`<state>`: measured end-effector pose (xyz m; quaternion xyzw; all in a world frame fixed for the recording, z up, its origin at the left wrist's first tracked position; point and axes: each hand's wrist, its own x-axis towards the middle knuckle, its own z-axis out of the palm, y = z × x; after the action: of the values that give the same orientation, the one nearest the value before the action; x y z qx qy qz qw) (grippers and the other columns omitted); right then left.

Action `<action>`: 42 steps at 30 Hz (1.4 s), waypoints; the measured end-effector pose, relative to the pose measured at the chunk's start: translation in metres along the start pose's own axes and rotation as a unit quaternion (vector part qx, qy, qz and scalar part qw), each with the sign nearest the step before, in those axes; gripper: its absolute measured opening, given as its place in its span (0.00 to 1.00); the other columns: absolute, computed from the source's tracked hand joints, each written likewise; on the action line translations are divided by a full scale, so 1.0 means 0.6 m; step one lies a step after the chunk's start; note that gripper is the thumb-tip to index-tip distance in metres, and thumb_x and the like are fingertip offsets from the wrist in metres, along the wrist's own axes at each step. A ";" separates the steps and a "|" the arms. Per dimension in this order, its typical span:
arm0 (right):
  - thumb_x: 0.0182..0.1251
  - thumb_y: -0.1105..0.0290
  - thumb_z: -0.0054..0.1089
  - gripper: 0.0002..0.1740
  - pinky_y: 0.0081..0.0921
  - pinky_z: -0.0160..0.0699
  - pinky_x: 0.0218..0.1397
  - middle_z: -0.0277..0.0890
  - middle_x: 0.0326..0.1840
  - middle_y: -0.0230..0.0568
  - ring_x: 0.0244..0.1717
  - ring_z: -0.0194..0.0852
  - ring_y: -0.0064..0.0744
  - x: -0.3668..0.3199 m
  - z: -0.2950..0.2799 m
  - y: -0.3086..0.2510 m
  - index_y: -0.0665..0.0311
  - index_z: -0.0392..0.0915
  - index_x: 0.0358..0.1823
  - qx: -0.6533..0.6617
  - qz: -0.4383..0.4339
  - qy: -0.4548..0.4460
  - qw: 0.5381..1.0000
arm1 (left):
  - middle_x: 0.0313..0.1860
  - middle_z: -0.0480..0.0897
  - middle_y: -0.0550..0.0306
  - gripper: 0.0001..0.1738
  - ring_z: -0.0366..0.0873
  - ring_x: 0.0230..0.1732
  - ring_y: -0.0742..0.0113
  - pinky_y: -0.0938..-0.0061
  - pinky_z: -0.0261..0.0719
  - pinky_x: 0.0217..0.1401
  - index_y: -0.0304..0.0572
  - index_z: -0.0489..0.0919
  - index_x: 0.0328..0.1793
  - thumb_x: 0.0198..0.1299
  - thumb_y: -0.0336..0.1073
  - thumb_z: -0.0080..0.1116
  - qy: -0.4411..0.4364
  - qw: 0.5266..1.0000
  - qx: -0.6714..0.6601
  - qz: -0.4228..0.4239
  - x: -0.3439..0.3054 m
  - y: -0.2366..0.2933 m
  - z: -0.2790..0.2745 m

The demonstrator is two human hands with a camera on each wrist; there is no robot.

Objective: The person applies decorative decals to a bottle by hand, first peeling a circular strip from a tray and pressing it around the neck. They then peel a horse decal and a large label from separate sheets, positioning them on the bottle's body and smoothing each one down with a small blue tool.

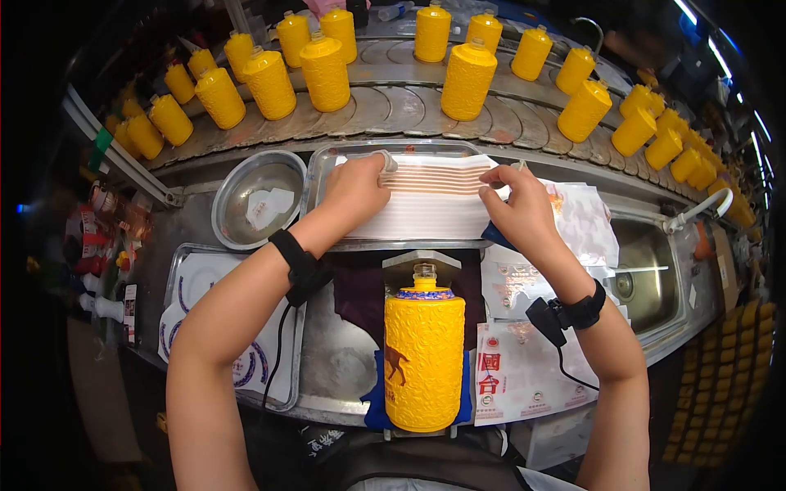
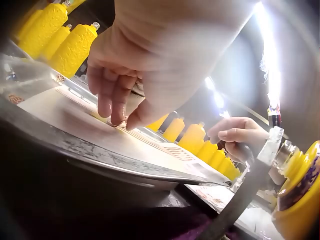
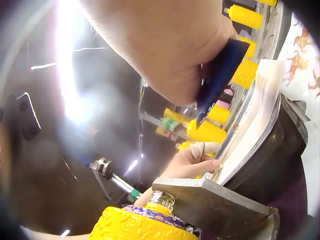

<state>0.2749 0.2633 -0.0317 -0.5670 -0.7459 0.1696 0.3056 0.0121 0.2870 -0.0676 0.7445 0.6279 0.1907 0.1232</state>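
In the head view my left hand (image 1: 360,195) is at the left end of the brown-striped strips (image 1: 434,178) on a white sheet (image 1: 426,219). Its thumb and fingertips pinch at a strip's end, close over the sheet. My right hand (image 1: 524,211) is at the strips' right end, thumb and index finger apart. A dark blue flat scraper (image 3: 222,75) is held in its palm. White covers wrap a finger on each hand. Nearer my body, a yellow embossed bottle (image 1: 426,352) with a blue patterned collar and a brown horse figure rests on a metal holder (image 1: 401,267).
The sheets lie in a metal tray (image 1: 327,152). A metal bowl (image 1: 228,214) with white scraps stands left, above a tray of round-patterned labels (image 1: 195,278). Printed sheets (image 1: 532,368) and a sink (image 1: 647,245) are at right. Several yellow bottles (image 1: 469,82) line the conveyor (image 1: 393,106) behind.
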 end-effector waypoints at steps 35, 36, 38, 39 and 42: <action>0.61 0.73 0.68 0.07 0.14 0.66 0.31 0.77 0.30 0.27 0.30 0.68 0.11 -0.402 -0.127 -0.072 0.67 0.80 0.30 0.349 0.127 -0.206 0.905 | 0.33 0.80 0.67 0.28 0.75 0.34 0.83 0.84 0.74 0.43 0.37 0.77 0.66 0.57 0.22 0.68 -0.064 0.903 -0.414 -0.094 -0.485 0.220 -0.088; 0.61 0.73 0.69 0.06 0.14 0.66 0.32 0.78 0.30 0.27 0.31 0.69 0.11 -0.410 -0.113 -0.071 0.67 0.80 0.29 0.347 0.125 -0.194 0.909 | 0.32 0.79 0.68 0.28 0.74 0.32 0.83 0.85 0.72 0.40 0.38 0.77 0.66 0.57 0.23 0.68 -0.035 0.901 -0.420 -0.099 -0.494 0.215 -0.073; 0.60 0.74 0.68 0.06 0.15 0.68 0.33 0.78 0.31 0.28 0.32 0.71 0.12 -0.418 -0.096 -0.070 0.67 0.80 0.29 0.370 0.144 -0.195 0.897 | 0.29 0.79 0.69 0.28 0.70 0.28 0.85 0.86 0.69 0.33 0.38 0.78 0.65 0.57 0.23 0.68 0.025 0.896 -0.429 -0.108 -0.508 0.210 -0.052; 0.60 0.75 0.68 0.05 0.15 0.68 0.34 0.79 0.31 0.29 0.32 0.71 0.13 -0.420 -0.092 -0.069 0.67 0.80 0.29 0.381 0.153 -0.192 0.892 | 0.29 0.78 0.69 0.28 0.70 0.28 0.85 0.86 0.68 0.33 0.38 0.78 0.65 0.56 0.23 0.68 0.035 0.897 -0.427 -0.110 -0.508 0.211 -0.050; 0.61 0.75 0.66 0.05 0.15 0.70 0.35 0.79 0.31 0.29 0.34 0.72 0.13 -0.419 -0.091 -0.061 0.67 0.80 0.29 0.364 0.146 -0.180 0.902 | 0.29 0.78 0.70 0.28 0.69 0.28 0.85 0.86 0.68 0.34 0.38 0.77 0.66 0.56 0.23 0.68 0.060 0.895 -0.427 -0.114 -0.507 0.211 -0.045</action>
<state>0.3258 0.0085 -0.0346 -0.4788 -0.5833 0.5710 0.3233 0.0706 -0.0364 -0.0291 0.5305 0.5727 0.4693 0.4127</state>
